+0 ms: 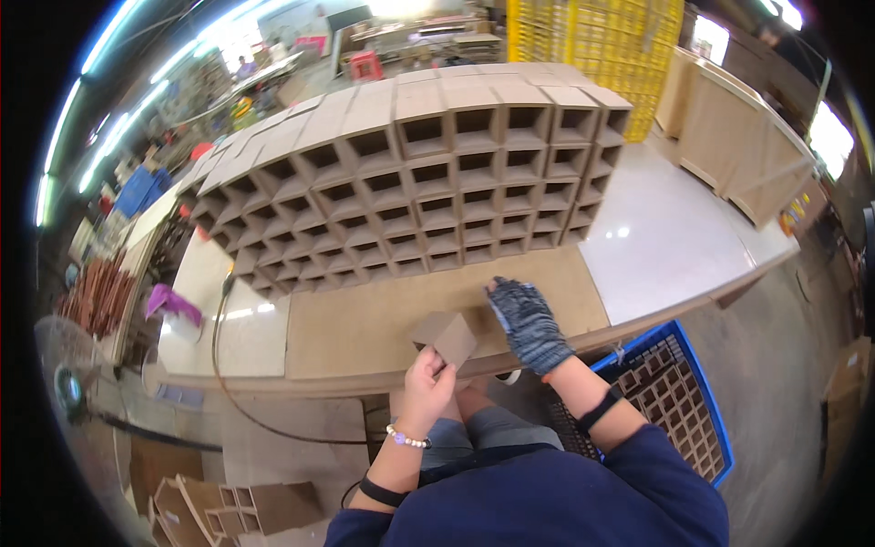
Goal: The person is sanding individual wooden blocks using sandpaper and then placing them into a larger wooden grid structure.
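Note:
My left hand (430, 381), bare with a bead bracelet at the wrist, grips a small brown square box (453, 339) by its near side, over the front edge of the table. To its right is my right hand (529, 326), in a grey-and-black knit glove, just above the tan board (365, 333) on the tabletop. Its fingers are drawn together and point away from me; whatever they may hold is hidden. Beyond both hands stands a wide stack of matching open-fronted boxes (419, 173), several rows high.
A blue crate (715, 428) full of similar boxes stands below the table at right. A dark hose (219, 342) hangs over the front edge at left. A purple cloth (171, 303) lies on the left part. Yellow crates (597, 55) and wooden cabinets (729, 128) stand behind.

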Demonstrator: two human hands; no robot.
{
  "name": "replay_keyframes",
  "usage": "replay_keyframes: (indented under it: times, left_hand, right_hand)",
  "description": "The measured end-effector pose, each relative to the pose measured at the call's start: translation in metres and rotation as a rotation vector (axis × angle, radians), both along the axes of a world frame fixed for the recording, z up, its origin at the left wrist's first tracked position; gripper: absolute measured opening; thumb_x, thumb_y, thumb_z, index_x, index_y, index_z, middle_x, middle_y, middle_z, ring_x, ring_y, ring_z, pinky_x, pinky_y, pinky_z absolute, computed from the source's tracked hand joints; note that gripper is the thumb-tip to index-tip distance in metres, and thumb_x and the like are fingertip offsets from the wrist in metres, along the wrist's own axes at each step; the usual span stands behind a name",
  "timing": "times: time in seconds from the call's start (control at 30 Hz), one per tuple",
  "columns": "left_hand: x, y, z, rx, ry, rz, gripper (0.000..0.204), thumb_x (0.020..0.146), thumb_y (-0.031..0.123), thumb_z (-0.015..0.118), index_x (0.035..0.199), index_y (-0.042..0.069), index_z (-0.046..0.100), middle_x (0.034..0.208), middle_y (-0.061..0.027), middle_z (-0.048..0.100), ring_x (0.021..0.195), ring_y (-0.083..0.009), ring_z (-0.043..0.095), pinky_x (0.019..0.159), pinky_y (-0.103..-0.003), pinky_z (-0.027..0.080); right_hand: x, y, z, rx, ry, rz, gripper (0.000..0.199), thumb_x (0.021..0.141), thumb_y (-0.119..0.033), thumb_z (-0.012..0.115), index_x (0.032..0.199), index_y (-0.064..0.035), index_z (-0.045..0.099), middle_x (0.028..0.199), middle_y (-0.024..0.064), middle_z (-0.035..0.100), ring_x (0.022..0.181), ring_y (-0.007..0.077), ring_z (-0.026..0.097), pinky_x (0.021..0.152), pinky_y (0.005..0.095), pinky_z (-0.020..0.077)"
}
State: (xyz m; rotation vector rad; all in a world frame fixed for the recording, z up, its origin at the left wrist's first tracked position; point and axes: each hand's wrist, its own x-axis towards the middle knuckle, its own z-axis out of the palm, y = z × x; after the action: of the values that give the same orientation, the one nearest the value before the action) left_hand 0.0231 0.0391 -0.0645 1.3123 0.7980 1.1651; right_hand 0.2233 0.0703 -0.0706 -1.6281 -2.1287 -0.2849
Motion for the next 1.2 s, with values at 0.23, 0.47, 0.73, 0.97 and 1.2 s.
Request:
replay_keyframes:
  times: [0.23,0.47,0.73,0.97,1.2]
  left_hand:
    - [-0.015,0.011,0.000,-0.325,-0.196,0.121,0.030,0.087,0.015,0.048,0.112,-0.003,0.046,0.106,-0.0095,0.057,0.096,-0.0150,0.054,0.080,-0.023,0.041]
    - [0.003,0.000,0.009,0.216,0.151,0.216,0.022,0.082,0.006,0.053,0.102,-0.003,0.050,0.078,-0.0095,0.061,0.070,-0.0181,0.059,0.061,-0.028,0.045]
    - [0.006,-0.012,-0.001,0.381,0.543,0.237,0.028,0.073,0.005,0.056,0.100,-0.003,0.049,0.070,-0.0169,0.056,0.066,-0.0338,0.056,0.056,-0.040,0.044]
    - [0.008,-0.009,-0.007,0.473,0.582,0.236,0.028,0.073,0.004,0.055,0.100,-0.002,0.049,0.073,-0.0165,0.057,0.065,-0.0339,0.055,0.057,-0.040,0.043]
    - [0.008,-0.010,-0.005,0.540,0.656,0.250,0.031,0.072,0.003,0.055,0.102,-0.002,0.050,0.070,-0.0171,0.056,0.065,-0.0343,0.055,0.056,-0.041,0.043]
  right_hand:
    - [-0.009,-0.027,0.024,-0.123,0.637,0.073,0.072,0.065,0.005,0.052,0.132,-0.0012,0.029,0.130,0.0204,0.037,0.118,0.0338,0.039,0.097,0.0372,0.0345]
    - [-0.027,-0.031,0.050,0.176,0.349,0.160,0.061,0.072,0.005,0.043,0.132,-0.0023,0.031,0.132,0.0215,0.034,0.120,0.0337,0.038,0.099,0.0358,0.0317]
    - [-0.032,0.004,0.010,-0.112,0.162,0.090,0.035,0.082,-0.010,0.044,0.117,-0.0062,0.048,0.112,0.0173,0.053,0.107,0.0318,0.049,0.094,0.0426,0.0341]
    - [-0.057,-0.028,0.043,-0.019,0.047,0.306,0.032,0.080,-0.013,0.045,0.108,0.0006,0.051,0.111,0.0195,0.053,0.104,0.0304,0.050,0.092,0.0406,0.0357]
    - [-0.048,-0.028,0.050,-0.047,0.045,0.178,0.037,0.078,-0.010,0.046,0.113,0.0018,0.048,0.111,0.0221,0.052,0.105,0.0314,0.050,0.095,0.0399,0.0336]
